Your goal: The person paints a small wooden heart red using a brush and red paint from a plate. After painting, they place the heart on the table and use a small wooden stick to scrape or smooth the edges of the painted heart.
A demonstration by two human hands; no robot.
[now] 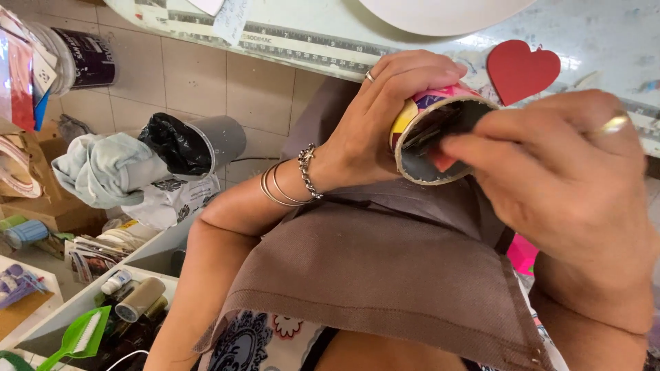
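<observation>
My left hand is wrapped around a short cardboard tube covered on the outside with colourful paper, its open mouth facing me. My right hand reaches into that mouth, fingertips pressing a dark strip of paper against the grey inner wall. Both hands hover in front of my chest, over a brown apron. A ring shows on each hand, and bracelets circle my left wrist.
A worktable edge with a printed ruler runs along the top, with a red heart cutout and a white disc on it. At the left, on the tiled floor, stand a grey bin with a black bag, cloths, boxes and a green brush.
</observation>
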